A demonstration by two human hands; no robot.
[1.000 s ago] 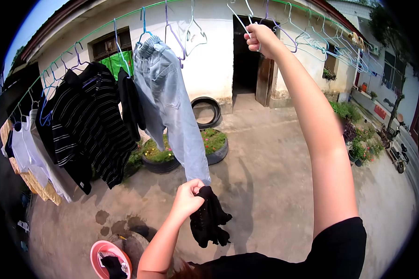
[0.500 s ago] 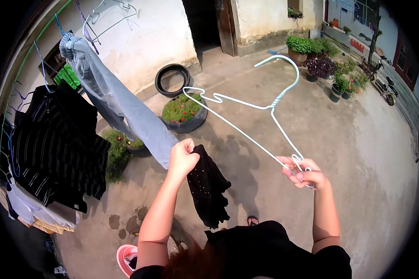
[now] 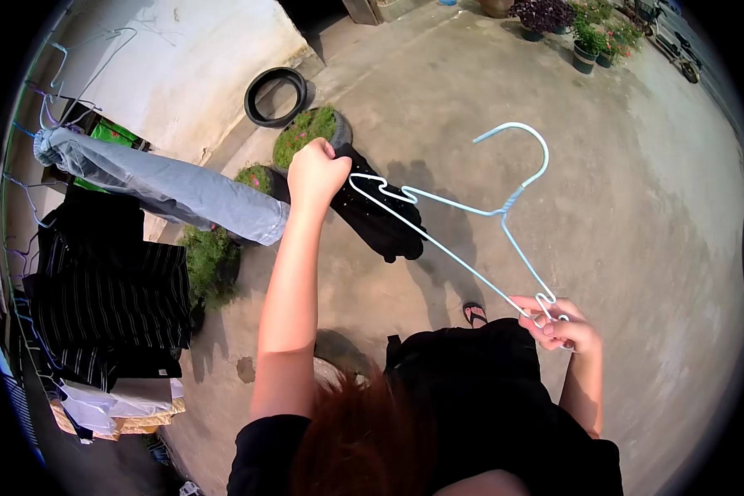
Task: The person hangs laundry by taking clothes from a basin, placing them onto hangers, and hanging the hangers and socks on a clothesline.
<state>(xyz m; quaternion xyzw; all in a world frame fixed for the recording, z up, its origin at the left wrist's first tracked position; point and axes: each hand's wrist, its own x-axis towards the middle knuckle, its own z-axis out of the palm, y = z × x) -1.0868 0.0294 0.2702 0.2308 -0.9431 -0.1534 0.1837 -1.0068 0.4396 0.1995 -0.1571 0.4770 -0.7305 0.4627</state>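
Observation:
My left hand (image 3: 317, 172) is closed in a fist on a black garment (image 3: 382, 221) with small pale dots, which hangs down and to the right from it. Between the fingers of my right hand (image 3: 566, 325) is one end of a pale blue wire clothes hanger (image 3: 512, 200), its hook pointing up. The hanger's far end crosses in front of the garment near my left fist; I cannot tell whether they touch. The part of the garment inside the fist is hidden.
At left, light blue jeans (image 3: 165, 178) and a black striped garment (image 3: 112, 289) hang on a line beside more hangers (image 3: 91, 74). A black tyre (image 3: 274, 97) and planters of flowers (image 3: 306, 136) stand by the wall. Potted plants (image 3: 585, 54) and a scooter (image 3: 674, 45) are further off.
The view has tilted further down. My left hand has moved up and away, and the black garment swings out to the right. The hanger's far end now overlaps the garment.

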